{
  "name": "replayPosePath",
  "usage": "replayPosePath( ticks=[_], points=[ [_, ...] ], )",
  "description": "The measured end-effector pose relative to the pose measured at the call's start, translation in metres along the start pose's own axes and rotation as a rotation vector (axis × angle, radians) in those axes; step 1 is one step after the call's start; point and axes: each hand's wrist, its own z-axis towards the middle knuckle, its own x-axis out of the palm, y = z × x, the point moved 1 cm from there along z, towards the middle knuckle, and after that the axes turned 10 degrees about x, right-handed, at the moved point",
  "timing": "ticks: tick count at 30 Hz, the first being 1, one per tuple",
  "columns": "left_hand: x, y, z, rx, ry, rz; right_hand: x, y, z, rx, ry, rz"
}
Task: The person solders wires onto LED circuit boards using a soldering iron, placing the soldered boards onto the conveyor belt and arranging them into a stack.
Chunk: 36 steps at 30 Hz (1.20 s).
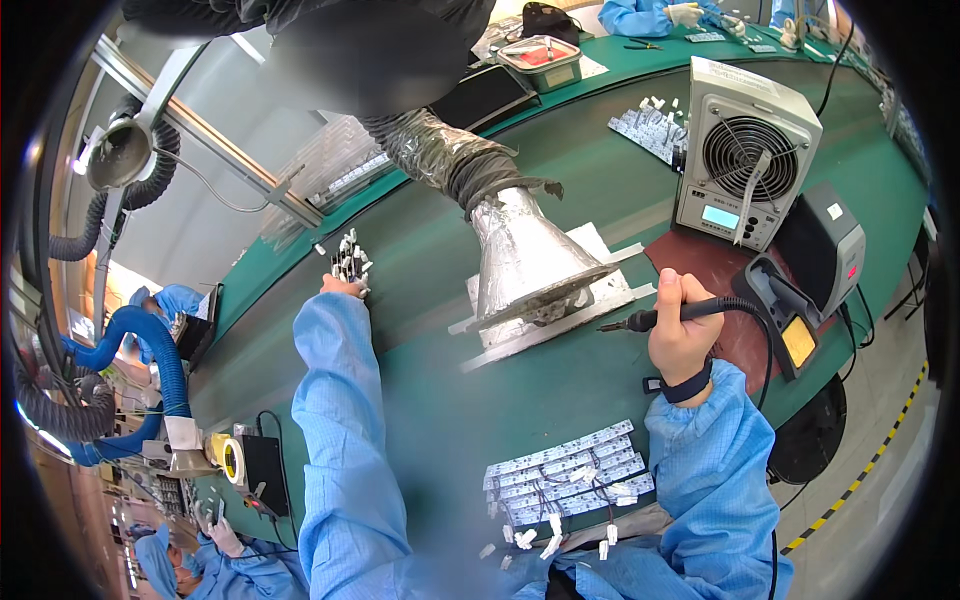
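My left hand [345,286] is stretched far forward on the green bench. Its fingers close on a bunch of black wires with white connectors [350,257]; the fingertips are partly hidden. In my right hand [684,330] is a soldering iron [641,320], held like a pen, its tip pointing left. The iron's cord loops back over my wrist strap [688,384]. Close to my body, several white circuit board strips [560,470] lie side by side, with short wires and white connectors hanging off their near edge.
A foil-wrapped fume hood [530,262] stands mid-bench, left of the iron's tip. To the right are a fan unit [748,150], a soldering station [825,250] and an iron holder with yellow sponge [799,341]. More boards [650,132] lie farther back. Co-workers in blue sleeves sit nearby.
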Motion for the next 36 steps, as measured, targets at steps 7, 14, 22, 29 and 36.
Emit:
replayPosePath(
  ticks=[7, 14, 22, 29, 36],
  points=[
    [-0.027, -0.002, -0.019, 0.038, -0.090, 0.089, 0.002, 0.003, -0.002, 0.014, 0.021, 0.080],
    [-0.058, 0.031, -0.022, 0.035, 0.133, -0.519, 0.003, 0.007, -0.003, 0.041, 0.029, 0.114],
    [-0.112, 0.031, -0.122, 0.249, 0.226, -0.930, -0.002, 0.004, 0.000, 0.017, -0.007, 0.125],
    [-0.152, 0.046, -0.272, 0.454, 0.659, -1.133, 0.002, 0.009, -0.002, 0.033, 0.006, 0.145],
    [-0.122, -0.009, -0.328, 0.370, 0.909, -0.863, 0.000, 0.009, -0.001, 0.032, 0.009, 0.149]
  ],
)
